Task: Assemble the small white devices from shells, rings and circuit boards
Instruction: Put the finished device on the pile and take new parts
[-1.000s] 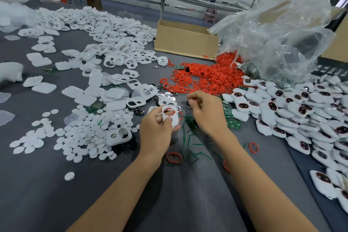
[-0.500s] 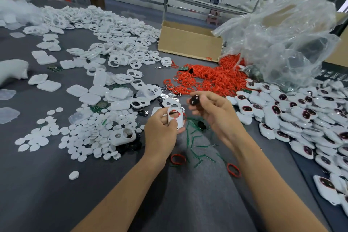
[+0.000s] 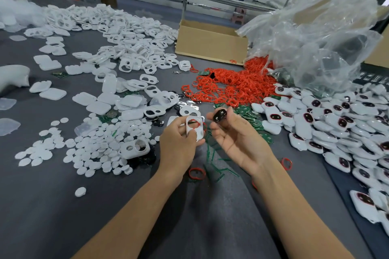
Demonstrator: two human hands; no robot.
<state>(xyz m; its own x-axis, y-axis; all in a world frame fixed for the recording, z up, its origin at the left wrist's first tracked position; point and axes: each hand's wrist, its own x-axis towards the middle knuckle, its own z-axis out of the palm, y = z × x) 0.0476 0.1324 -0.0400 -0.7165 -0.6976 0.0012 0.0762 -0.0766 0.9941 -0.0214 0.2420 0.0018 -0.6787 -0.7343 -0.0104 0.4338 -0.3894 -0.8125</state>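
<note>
Just above the grey table (image 3: pixel 52 206), the left hand (image 3: pixel 179 145) holds a white shell (image 3: pixel 194 127), its grip closed round the lower half with the thumb on the front, and a red ring (image 3: pixel 194 123) sits at the shell's upper opening. Close beside it but not touching, the right hand (image 3: pixel 235 139), palm up, has its grip pinched on a glossy black oval piece (image 3: pixel 220 115) at the fingertips. Beyond the hands lie a heap of red rings (image 3: pixel 229 88), green circuit boards (image 3: pixel 250 114) and, to the right, finished devices (image 3: pixel 328 124); white discs (image 3: pixel 94 147) are scattered to the left.
</note>
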